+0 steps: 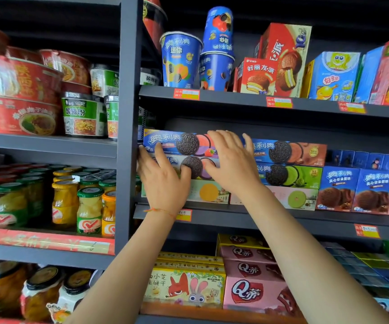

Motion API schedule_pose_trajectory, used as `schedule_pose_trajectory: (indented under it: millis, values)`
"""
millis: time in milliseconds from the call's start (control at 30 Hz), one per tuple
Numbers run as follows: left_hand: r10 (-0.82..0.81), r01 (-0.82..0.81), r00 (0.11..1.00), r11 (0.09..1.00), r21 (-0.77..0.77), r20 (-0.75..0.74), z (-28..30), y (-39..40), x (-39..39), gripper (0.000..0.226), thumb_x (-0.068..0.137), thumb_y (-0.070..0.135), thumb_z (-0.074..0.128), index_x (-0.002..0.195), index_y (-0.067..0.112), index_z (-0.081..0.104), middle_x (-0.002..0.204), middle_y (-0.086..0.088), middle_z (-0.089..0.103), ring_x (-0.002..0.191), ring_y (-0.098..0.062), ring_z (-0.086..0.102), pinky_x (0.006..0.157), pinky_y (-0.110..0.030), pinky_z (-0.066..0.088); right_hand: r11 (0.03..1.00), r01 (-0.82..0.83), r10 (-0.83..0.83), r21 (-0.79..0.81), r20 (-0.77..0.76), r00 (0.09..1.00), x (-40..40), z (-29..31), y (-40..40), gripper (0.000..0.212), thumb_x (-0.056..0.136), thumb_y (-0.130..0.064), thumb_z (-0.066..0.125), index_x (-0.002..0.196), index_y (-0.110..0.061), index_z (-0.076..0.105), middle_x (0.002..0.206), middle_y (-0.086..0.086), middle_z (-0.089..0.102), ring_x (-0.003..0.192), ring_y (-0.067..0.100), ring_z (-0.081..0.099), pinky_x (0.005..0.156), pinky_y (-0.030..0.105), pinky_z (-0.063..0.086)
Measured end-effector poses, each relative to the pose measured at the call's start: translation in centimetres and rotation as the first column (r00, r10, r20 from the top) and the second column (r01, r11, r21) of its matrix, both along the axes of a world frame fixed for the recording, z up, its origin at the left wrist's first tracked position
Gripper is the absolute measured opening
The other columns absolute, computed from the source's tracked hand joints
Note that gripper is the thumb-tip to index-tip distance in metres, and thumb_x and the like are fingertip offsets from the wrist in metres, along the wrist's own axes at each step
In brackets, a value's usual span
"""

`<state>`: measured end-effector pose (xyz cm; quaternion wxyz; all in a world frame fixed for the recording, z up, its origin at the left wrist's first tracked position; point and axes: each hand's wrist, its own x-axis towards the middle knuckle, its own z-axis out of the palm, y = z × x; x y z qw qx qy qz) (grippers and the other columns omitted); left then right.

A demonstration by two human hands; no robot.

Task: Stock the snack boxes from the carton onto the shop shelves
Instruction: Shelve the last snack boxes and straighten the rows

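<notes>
while both hands press flat against the front of a stack of long biscuit boxes, the step in hand looks like squaring freshly placed stock on the middle shelf [270, 217]. the left hand [163, 181] lies with fingers spread and straight over the second blue box [195, 166] and the pale box [208, 191] under it, near the grey upright [128, 136]. the right hand [232, 161] lies open too, fingers straight, across the top blue box [172, 141] and reaching toward the neighbouring stack [289, 169]. neither hand curls round anything; they are apart, side by side, pushing rather than gripping. the snack boxes sit three high at the left end of that shelf, faces forward, just beside a second three-high stack. the carton is not in view.

i judge this stack as nearly settled: the fronts look roughly flush with the shelf lip. the next move probably calls for a light, even push to bring the top box in line with the ones below, then a reach back down to the carton for more. pressing harder on one end could skew the top box against the upright.
</notes>
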<state>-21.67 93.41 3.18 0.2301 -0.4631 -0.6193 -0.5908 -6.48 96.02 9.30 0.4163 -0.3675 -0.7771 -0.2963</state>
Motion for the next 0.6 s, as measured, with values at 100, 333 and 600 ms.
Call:
schedule_pose_trajectory:
  millis: [100, 333, 600]
  values:
    - [0.008, -0.008, 1.000, 1.000, 0.004, -0.006, 0.0, -0.2, 0.1, 0.076, 0.082, 0.043, 0.040, 0.143, -0.002, 0.040, 0.147, -0.037, 0.035, 0.134, -0.053, 0.036, 0.111, -0.060, 0.032, 1.000, -0.001, 0.001, 0.003, -0.004, 1.000, 0.1, 0.0, 0.0, 0.059, 0.091, -0.041, 0.060, 0.143, -0.022, 0.040, 0.145, -0.002, 0.046, 0.138, 0.020, 0.038, 0.120, 0.051, 0.011]
    - [0.052, -0.049, 0.995, 0.998, 0.034, -0.086, -0.2, -0.6, 0.5, 0.069, 0.085, 0.036, 0.050, 0.142, -0.002, 0.041, 0.149, -0.036, 0.032, 0.137, -0.052, 0.034, 0.113, -0.060, 0.030, 0.998, -0.059, 0.059, -0.006, -0.029, 0.998, 0.7, 0.0, -0.5, 0.061, 0.089, -0.034, 0.062, 0.144, -0.019, 0.040, 0.149, 0.002, 0.043, 0.142, 0.023, 0.033, 0.119, 0.051, 0.015]
    - [0.007, 0.012, 0.891, 0.999, 0.039, -0.455, 3.1, -0.8, 2.5, 0.060, 0.089, 0.034, 0.047, 0.144, 0.009, 0.046, 0.156, -0.021, 0.035, 0.147, -0.043, 0.024, 0.119, -0.059, 0.022, 0.999, 0.039, -0.044, -0.037, -0.149, 0.988, 7.6, -0.2, -0.1, 0.059, 0.090, -0.029, 0.061, 0.144, -0.013, 0.041, 0.151, 0.007, 0.041, 0.144, 0.026, 0.029, 0.120, 0.046, 0.016]
